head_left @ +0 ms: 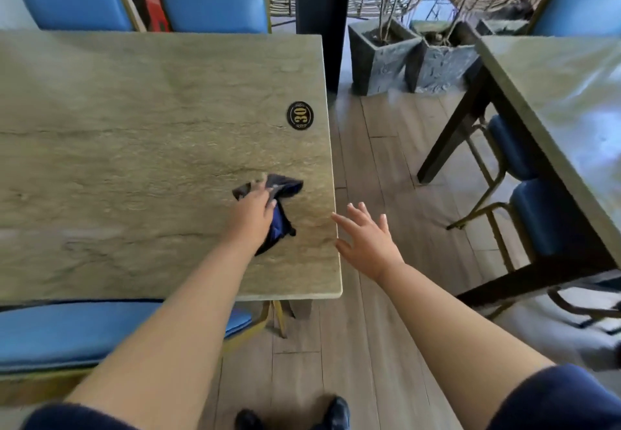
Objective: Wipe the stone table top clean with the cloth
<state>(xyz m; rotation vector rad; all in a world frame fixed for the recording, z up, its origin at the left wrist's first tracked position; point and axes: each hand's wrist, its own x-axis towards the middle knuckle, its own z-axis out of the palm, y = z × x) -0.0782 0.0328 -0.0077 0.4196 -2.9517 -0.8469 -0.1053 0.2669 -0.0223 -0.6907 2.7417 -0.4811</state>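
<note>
Right now the left hand (252, 209) presses down on a crumpled dark grey and blue cloth (279, 209) on the pale green-beige veined stone table (134, 120), near its right edge and toward the near corner. Its fingers (259, 185) lie spread and fairly flat over the fabric, pinning rather than gripping it, which looks like the hold you would want for dragging the cloth across the slab with even pressure. The right hand (366, 239) hovers just off the table's right edge above the wooden plank floor (379, 328), its fingers (361, 209) splayed wide and holding nothing (probably kept there for balance, or ready to catch crumbs swept over the side, though that is a guess). Farther up the same edge sits a small black oval plaque (300, 115) with gold numerals reading "30", most likely the table number; the smaller lettering around it is too fine to read. A blue padded chair with a gold frame (100, 332) is tucked in along the near side
</note>
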